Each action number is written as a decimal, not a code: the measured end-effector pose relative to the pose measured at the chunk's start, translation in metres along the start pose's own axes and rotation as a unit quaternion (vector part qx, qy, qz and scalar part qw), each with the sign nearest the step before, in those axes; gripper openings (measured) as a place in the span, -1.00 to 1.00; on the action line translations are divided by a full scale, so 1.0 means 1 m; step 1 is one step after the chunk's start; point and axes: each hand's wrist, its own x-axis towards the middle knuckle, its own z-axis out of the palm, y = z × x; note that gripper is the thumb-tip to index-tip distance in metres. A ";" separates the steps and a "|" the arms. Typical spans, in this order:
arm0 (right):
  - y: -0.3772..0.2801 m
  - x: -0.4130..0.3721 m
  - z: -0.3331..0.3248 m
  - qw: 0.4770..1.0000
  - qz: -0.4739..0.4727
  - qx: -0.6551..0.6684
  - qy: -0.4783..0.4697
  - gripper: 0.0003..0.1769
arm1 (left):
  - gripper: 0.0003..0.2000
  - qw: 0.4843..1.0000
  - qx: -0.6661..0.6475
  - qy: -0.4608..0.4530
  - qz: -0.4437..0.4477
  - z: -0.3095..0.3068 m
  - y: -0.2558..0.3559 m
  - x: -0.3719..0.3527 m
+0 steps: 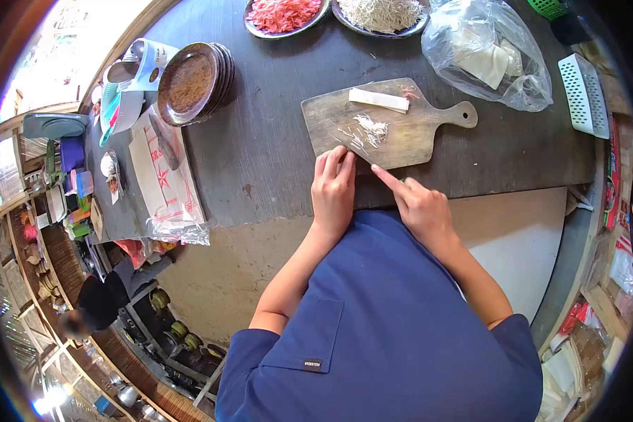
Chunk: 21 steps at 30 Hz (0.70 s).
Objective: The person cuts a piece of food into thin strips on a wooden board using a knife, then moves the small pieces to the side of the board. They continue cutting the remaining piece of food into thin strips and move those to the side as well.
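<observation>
Wooden and worn pale, the board [394,126] lies on the dark table [274,141] with its round-ended handle pointing right, and both hands meet its near edge. The left hand [333,186] is flat, fingers straight and pressed together, the tips resting on the board's lower left corner; it holds nothing. The right hand [418,204] has its index finger stretched out to the board's edge while the other fingers curl into the palm; a speck of green shows beside the knuckles, and I cannot tell whether that hand grips anything. On the board, a small loose heap of thin white shreds [373,130] sits near the middle, and a flat white strip [378,100] with straight cut sides lies at the far edge. A crumpled clear bag [485,53] holding white slabs sits beyond the handle, with a white perforated grater [585,95] to its right. A stack of brown round bowls [190,81] leans at the left, and two metal plates at the far edge carry red shreds [283,14] and white strands [381,13].
</observation>
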 end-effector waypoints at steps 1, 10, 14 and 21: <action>0.002 0.003 0.005 1.000 0.002 0.000 0.000 -0.28 | -0.74 1.000 0.007 0.001 0.003 -0.001 0.001 0.001; -0.001 -0.004 -0.006 1.000 0.006 -0.016 -0.007 -0.30 | -0.76 1.000 0.008 0.003 0.005 0.000 0.001 0.001; 0.004 0.009 0.010 1.000 -0.017 0.004 0.019 -0.29 | -0.76 1.000 0.006 0.008 0.004 0.000 0.003 -0.001; 0.001 -0.006 -0.006 1.000 -0.006 -0.024 -0.011 -0.30 | -0.75 1.000 0.004 0.013 -0.002 0.000 0.001 -0.001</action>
